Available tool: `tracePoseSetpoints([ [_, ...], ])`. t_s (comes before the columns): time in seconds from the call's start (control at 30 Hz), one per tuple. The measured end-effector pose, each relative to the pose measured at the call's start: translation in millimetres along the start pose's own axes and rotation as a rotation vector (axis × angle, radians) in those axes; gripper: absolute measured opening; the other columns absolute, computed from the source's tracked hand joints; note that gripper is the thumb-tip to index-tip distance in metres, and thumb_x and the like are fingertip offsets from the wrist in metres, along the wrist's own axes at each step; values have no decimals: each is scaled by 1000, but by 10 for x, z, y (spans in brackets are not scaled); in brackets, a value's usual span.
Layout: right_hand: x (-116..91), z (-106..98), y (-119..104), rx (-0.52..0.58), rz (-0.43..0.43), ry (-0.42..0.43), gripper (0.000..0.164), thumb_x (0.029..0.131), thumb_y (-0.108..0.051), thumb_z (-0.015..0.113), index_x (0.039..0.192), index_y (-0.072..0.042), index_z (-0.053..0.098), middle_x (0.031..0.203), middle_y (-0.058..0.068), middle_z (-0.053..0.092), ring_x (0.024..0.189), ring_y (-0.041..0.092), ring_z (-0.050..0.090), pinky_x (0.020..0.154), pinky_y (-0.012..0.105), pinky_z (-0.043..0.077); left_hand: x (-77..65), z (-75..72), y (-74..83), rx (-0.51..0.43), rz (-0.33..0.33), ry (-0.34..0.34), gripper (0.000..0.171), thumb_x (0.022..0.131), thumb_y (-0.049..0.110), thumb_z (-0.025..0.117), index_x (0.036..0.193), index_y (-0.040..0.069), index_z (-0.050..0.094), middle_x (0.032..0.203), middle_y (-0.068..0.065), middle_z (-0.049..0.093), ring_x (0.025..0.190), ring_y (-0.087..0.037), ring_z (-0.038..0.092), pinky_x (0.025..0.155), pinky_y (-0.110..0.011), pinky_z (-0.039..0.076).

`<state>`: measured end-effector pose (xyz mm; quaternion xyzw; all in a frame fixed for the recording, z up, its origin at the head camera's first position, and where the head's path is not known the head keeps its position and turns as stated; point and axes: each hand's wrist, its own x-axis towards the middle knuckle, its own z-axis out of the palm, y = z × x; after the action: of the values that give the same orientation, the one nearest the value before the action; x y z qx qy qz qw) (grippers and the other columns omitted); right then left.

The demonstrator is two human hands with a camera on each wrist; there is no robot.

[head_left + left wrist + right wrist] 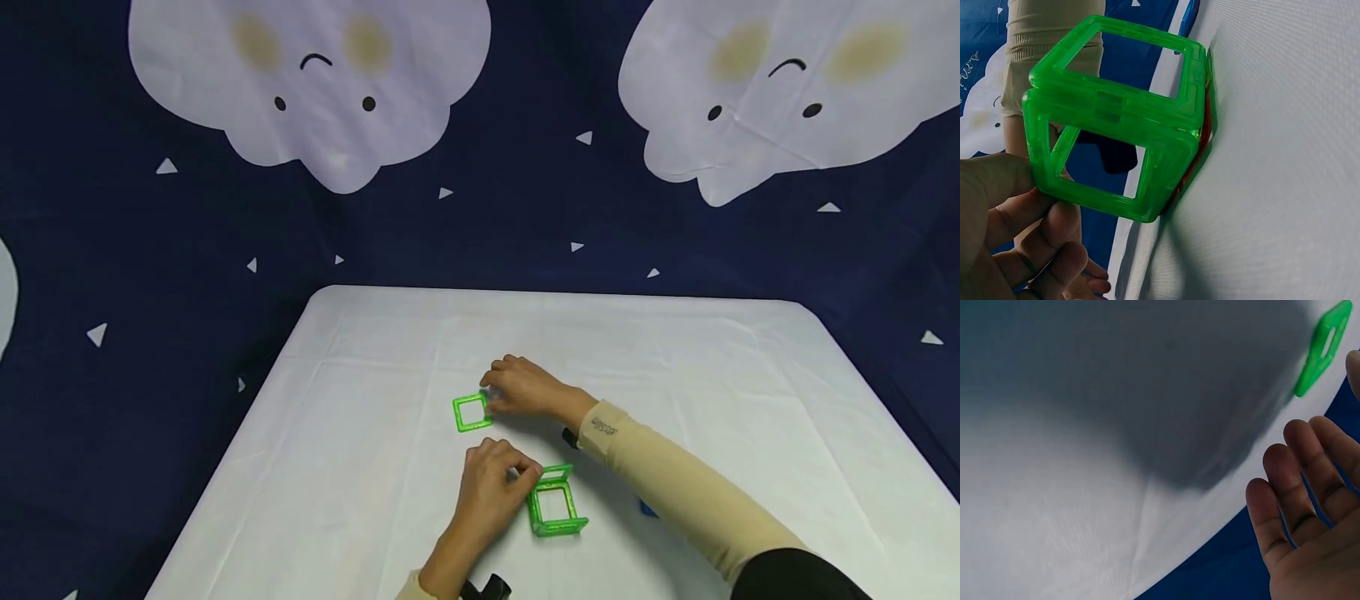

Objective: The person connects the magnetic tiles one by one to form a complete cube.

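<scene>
My left hand [492,485] pinches the near-left upper corner of the green frame [558,527], thumb and forefinger on its edge, the other fingers curled beneath. The frame stands on the white table [360,400], in front of me, built of several square tiles with hollow middles; from my left wrist I see a strip of red [1192,165] low along the side against the cloth. My right hand [522,387] reaches farther out, across to the loose green square [457,414], which lies flat beyond the frame and a little to its left. That hand grasps nothing: its fingers are loosely spread and apart from the square, though I cannot tell whether the thumb touches it. Just beside my right sleeve [675,483], partly hidden by it, is a blue piece [648,508]. Behind the table hangs a dark blue curtain [517,233] with upside-down clouds [330,133] and small white triangles.
</scene>
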<state>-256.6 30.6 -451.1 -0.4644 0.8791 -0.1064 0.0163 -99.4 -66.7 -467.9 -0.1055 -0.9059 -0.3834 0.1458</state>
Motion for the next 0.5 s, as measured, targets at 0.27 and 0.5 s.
tracePoseSetpoints([
  [0.27, 39, 95, 14, 25, 16, -23, 45, 78, -44, 72, 113, -16, 68, 93, -1, 60, 82, 13, 50, 74, 29, 42, -1, 7, 10, 31, 17, 25, 8, 79, 23, 71, 72, 23, 73, 69, 15, 61, 73, -1, 49, 79, -30, 38],
  [0.5, 34, 153, 23, 34, 31, -4, 46, 77, -45, 72, 114, -18, 69, 93, -1, 59, 82, 12, 48, 72, 27, 38, -5, 14, 15, 43, 21, 35, 7, 78, 23, 71, 72, 23, 74, 69, 14, 61, 73, -1, 49, 80, -31, 38],
])
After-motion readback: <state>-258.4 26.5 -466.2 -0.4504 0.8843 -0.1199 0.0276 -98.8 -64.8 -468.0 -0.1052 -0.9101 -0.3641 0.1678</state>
